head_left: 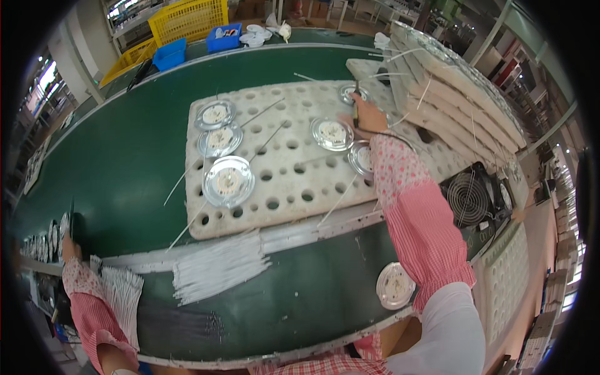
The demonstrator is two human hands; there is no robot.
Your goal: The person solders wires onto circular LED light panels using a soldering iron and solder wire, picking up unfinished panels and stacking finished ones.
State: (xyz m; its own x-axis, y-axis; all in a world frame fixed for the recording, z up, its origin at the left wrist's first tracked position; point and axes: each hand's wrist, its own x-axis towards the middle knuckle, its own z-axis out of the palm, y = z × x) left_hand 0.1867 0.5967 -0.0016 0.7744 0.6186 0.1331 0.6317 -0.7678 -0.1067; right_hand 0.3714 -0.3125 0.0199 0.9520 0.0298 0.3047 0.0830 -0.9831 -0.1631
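Note:
My right hand (370, 117) is closed round a slim dark tool with a cable, which looks like a soldering iron (356, 112). It is over a clear-rimmed round lamp disc (351, 94) at the far side of a white foam board (300, 181) full of holes. Two similar discs (332, 134) lie near my right wrist, one partly behind the sleeve. A column of three more discs (228, 181) sits on the board's left. Far to the left, my left hand (72, 251) is at a row of upright silvery discs (47, 242); its fingers are too small and blurred to read.
White wires (219, 272) lie in a bundle before the board, with another bundle (122, 300) near my left forearm and dark wires (187, 324) below. Stacked foam boards (450, 94) rise at right beside a black fan (469, 199). A single disc (395, 285) lies near the front edge.

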